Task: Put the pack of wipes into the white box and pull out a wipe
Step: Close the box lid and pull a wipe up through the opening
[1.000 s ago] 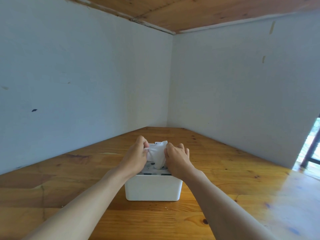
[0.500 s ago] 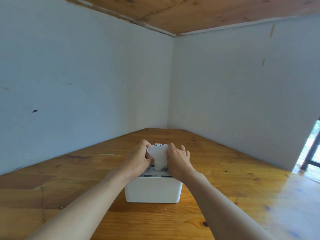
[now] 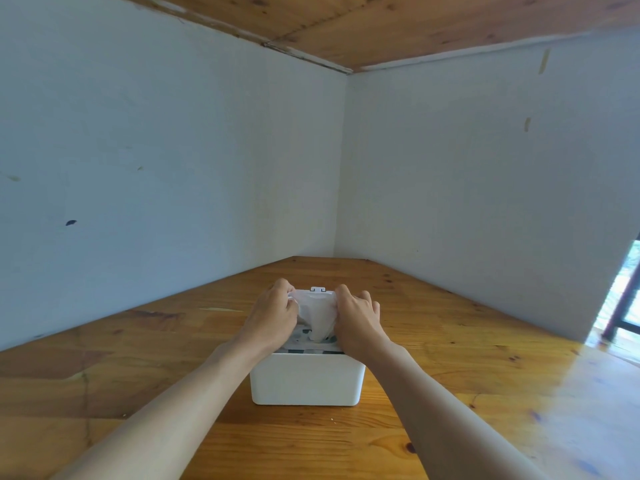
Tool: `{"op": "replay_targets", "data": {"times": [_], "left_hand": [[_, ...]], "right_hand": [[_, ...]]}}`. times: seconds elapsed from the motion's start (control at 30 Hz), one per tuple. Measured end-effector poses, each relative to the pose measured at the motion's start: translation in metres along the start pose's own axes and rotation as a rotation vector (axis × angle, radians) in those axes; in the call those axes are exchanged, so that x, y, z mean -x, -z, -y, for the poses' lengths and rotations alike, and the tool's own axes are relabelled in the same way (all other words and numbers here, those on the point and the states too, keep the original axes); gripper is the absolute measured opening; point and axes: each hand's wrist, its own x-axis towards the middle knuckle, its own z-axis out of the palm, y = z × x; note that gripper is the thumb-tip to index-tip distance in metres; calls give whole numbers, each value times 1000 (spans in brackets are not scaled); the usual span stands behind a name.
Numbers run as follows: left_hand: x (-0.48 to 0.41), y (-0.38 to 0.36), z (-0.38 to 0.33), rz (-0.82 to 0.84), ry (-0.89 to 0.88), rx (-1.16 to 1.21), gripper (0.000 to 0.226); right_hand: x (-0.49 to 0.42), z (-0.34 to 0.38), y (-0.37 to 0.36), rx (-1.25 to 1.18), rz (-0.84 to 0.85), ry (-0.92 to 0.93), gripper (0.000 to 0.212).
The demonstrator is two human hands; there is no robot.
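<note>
Two hands: both are on one wipe above the box, one at each side of it.
Left hand (image 3: 273, 315): closed on the wipe's left edge, fingers curled over the top; the forearm runs in from the lower left.
Right hand (image 3: 358, 315): closed on the wipe's right edge, knuckles up; the forearm runs in from the lower right.
Wipe (image 3: 317, 315): white and crumpled, spread wide at the top between the two hands, narrowing to a neck at the bottom where it meets the pack.
Pack (image 3: 311, 344): sits inside the box, its patterned grey and white top showing just above the near rim; most of it is hidden by the hands and the box wall.
Box (image 3: 306, 379): white, rounded corners, standing upright on the table, directly between the forearms. Its top is open.
Lid (image 3: 318, 290): only a small white latch piece shows behind the wipe at the far side of the box; the lid's angle cannot be told.
Table (image 3: 450, 358): varnished knotty wood, reaching back into a corner.
Walls (image 3: 173, 168): pale blue-white, meeting behind the box, with a few small marks.
Ceiling (image 3: 381, 22): wood planks.
Far right edge: a dark frame with bright light behind it.
</note>
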Motion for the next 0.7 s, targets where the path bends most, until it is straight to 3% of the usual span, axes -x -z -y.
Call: {"op": "replay_targets", "data": {"times": [0.3, 0.4, 0.7], "left_hand": [[5, 3, -4, 160, -32, 61, 10], [3, 2, 0, 147, -47, 50, 6], [0, -2, 2, 0, -12, 30, 22]], "right_hand": [[-2, -1, -1, 4, 16, 7, 24], [-2, -1, -3, -41, 22, -5, 5], [-2, 1, -3, -22, -20, -31, 18]]}}
